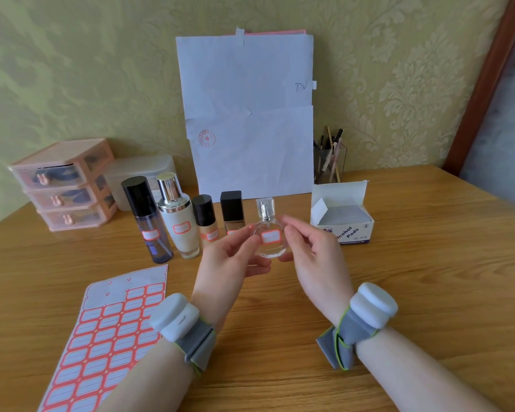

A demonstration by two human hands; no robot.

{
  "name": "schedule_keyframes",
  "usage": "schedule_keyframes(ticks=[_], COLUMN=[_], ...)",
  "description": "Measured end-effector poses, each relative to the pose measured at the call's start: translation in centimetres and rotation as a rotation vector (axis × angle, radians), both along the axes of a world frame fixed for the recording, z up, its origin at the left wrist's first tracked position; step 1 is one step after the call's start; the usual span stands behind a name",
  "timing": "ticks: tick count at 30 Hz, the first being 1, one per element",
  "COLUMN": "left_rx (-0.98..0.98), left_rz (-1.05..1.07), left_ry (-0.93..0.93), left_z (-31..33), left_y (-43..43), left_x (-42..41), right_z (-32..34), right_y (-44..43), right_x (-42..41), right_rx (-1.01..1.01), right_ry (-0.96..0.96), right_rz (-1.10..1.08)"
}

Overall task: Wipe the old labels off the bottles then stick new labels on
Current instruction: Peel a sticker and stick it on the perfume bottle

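Observation:
A small round clear perfume bottle (268,233) with a red-bordered white label on its front hangs above the table centre. My left hand (232,257) grips it from the left and below. My right hand (312,251) is at its right side, thumb touching the lower edge, index finger raised near the bottle's shoulder. Behind stand a dark blue bottle (149,221), a cream bottle with silver cap (177,218), a small beige bottle (206,221) and a square black-capped bottle (232,212), each with a red-bordered label. A sheet of red-bordered labels (107,337) lies at the front left.
An open box of alcohol pads (344,215) stands to the right of the bottles. Pink drawers (63,185) and a frosted box (143,173) are at the back left. White paper (247,114) leans on the wall, beside a glass pen holder (329,162).

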State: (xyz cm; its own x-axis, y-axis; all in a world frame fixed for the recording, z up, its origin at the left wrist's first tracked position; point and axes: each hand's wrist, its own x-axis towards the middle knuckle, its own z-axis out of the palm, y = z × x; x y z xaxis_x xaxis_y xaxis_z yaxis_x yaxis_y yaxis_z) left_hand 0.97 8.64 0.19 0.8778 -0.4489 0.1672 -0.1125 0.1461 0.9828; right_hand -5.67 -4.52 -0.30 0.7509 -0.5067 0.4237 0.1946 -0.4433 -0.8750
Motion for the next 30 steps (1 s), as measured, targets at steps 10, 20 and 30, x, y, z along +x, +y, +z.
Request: schedule_keyframes(ticks=[10, 20, 30], left_rx=[0.485, 0.683, 1.011], left_rz=[0.088, 0.153, 0.283], left_ry=[-0.377, -0.43, -0.587], left_z=[-0.1, -1.3, -0.7], left_y=[0.2, -1.0, -1.2], left_x=[1.7, 2.9, 3.8], right_z=[0.0, -0.7, -0.8], right_y=[-1.5, -1.9, -2.5], right_x=[0.0, 1.5, 2.9], right_rx=[-0.181, -0.335, -0.374], right_ry=[0.178, 0.281, 0.316], right_rz=[0.061, 0.006, -0.035])
